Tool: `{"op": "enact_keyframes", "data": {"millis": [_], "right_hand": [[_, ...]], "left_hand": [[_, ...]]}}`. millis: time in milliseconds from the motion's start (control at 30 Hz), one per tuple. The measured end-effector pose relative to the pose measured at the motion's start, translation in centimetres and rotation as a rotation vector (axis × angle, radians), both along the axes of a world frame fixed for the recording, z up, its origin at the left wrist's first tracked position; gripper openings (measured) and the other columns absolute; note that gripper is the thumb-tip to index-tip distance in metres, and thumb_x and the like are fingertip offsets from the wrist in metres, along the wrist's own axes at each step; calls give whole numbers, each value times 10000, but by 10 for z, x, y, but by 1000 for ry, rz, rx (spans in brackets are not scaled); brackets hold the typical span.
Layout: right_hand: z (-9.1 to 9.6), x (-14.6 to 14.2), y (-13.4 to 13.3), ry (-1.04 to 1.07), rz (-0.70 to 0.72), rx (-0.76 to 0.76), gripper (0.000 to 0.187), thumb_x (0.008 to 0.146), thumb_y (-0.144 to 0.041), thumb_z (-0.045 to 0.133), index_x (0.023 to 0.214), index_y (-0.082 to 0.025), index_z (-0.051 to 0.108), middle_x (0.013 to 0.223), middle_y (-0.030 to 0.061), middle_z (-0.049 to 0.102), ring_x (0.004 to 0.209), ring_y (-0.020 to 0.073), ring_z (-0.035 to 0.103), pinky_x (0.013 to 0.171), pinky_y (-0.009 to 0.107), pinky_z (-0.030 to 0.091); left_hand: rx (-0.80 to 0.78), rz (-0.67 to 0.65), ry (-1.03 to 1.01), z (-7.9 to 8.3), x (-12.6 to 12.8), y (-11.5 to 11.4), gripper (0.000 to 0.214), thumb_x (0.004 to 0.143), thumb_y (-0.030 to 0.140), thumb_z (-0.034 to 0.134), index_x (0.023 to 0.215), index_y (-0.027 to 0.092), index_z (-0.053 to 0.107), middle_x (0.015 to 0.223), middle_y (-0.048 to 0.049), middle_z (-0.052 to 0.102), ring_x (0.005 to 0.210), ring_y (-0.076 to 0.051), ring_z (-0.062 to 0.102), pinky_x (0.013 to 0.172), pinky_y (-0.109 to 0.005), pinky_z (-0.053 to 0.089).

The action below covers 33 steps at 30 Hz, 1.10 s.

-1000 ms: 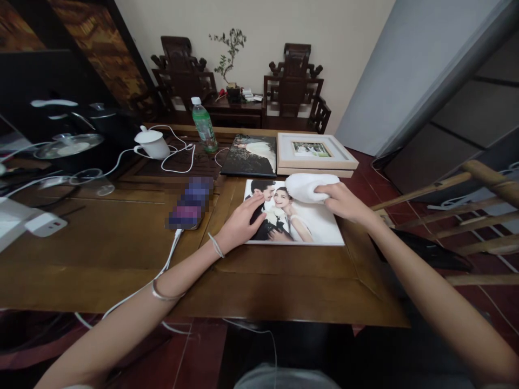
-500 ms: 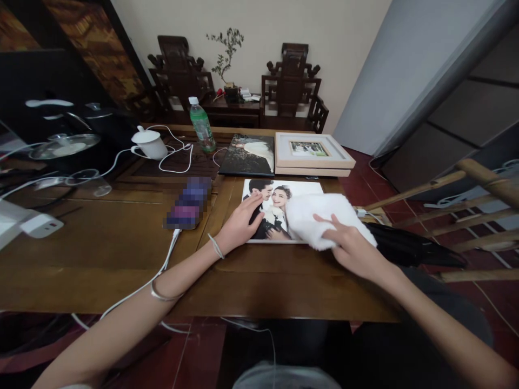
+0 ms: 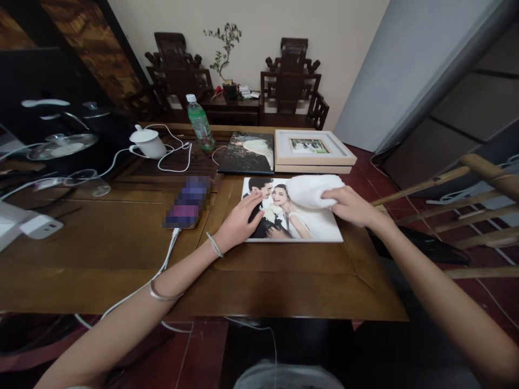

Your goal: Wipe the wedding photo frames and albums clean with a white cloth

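Observation:
A large wedding photo print (image 3: 320,227) lies flat on the brown wooden table (image 3: 263,281). My left hand (image 3: 239,221) rests on the print's left edge, fingers stretched out flat, pressing it down. My right hand (image 3: 351,205) grips a bunched white cloth (image 3: 310,190) that lies against the print's far right corner. Just behind the print are a dark wedding photo (image 3: 247,153) and a light wooden picture frame (image 3: 312,148), both lying flat.
A phone (image 3: 186,202) on a white cable lies left of the print. Farther back stand a green bottle (image 3: 199,123) and a white lidded cup (image 3: 146,143). Glass lids and a white charger sit at the left. Bamboo chair rails (image 3: 466,178) are at the right.
My right hand swept the cloth from the print's far right corner down to its near right side, then back up to the far corner. The left hand stayed put.

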State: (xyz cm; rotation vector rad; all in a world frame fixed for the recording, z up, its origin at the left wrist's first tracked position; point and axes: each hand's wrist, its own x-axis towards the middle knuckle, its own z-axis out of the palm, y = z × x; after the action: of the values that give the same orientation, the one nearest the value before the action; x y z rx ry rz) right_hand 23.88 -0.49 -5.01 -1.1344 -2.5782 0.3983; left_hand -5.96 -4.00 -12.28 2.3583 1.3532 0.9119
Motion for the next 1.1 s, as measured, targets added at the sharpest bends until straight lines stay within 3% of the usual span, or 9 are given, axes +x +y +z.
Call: {"op": "enact_keyframes", "data": {"millis": [133,267,433,533,633,733,867,1000,1100], "right_hand": [[0,-7,38,16,-66,-4,379,584,-117,379,812,-138,681,839,70,690,795,234,601,742,319,427],[-5,-15,36,20,-79,33,473,598,-75,369,936,-129,695,939,84,712,886,244,627,804,327,447],[-15,-16,-25,-79,-43,80,509,605,-5,377,983,-172,675,1003,81,724,1025,262,638,949,443,446],[-17,-12,-77,-81,10,60,535,606,32,371,993,-189,665,1253,95,630,1268,263,490,1088,529,317],[-13,-10,-120,-84,28,-1,514,597,29,383,954,-199,674,1374,109,531,1324,263,416,1114,539,282],[-5,-10,-136,-81,68,-54,517,583,32,379,915,-223,683,1326,76,579,1320,241,426,1119,508,290],[0,-13,-105,-80,51,-23,513,615,14,370,944,-225,682,1190,64,663,1163,244,577,1046,464,386],[-2,-16,-40,-95,29,18,452,600,-37,379,897,-180,688,938,79,718,888,256,646,840,400,484],[-4,-21,6,-18,20,39,469,594,-56,382,931,-164,690,955,71,722,878,241,641,802,335,466]], "left_hand": [[-7,-4,2,1,-1,0,415,940,287,454,1322,131,503,1427,-128,474,1379,-223,357,1155,-443,285],[-7,-2,5,0,-1,0,417,942,288,453,1324,126,499,1429,-131,471,1381,-217,354,1154,-445,285],[1,-2,-3,-1,-1,0,403,942,296,445,1310,144,508,1423,-124,480,1373,-229,367,1146,-468,298],[12,3,4,-1,0,1,401,940,294,445,1301,137,513,1414,-130,489,1370,-232,372,1142,-461,307],[23,1,6,-2,0,1,403,938,294,443,1305,142,509,1416,-131,486,1371,-235,371,1137,-469,312],[24,-4,6,-3,0,2,401,936,296,442,1308,160,508,1416,-122,489,1364,-238,382,1130,-486,317],[20,4,-11,-2,-1,2,411,929,315,454,1290,132,524,1404,-144,497,1351,-245,402,1129,-477,320],[10,-1,-24,2,0,1,439,930,317,452,1322,126,497,1438,-149,455,1367,-240,379,1140,-462,302],[-8,-10,-13,4,-1,1,446,934,325,440,1345,156,480,1453,-127,441,1374,-246,366,1141,-477,295]]}}
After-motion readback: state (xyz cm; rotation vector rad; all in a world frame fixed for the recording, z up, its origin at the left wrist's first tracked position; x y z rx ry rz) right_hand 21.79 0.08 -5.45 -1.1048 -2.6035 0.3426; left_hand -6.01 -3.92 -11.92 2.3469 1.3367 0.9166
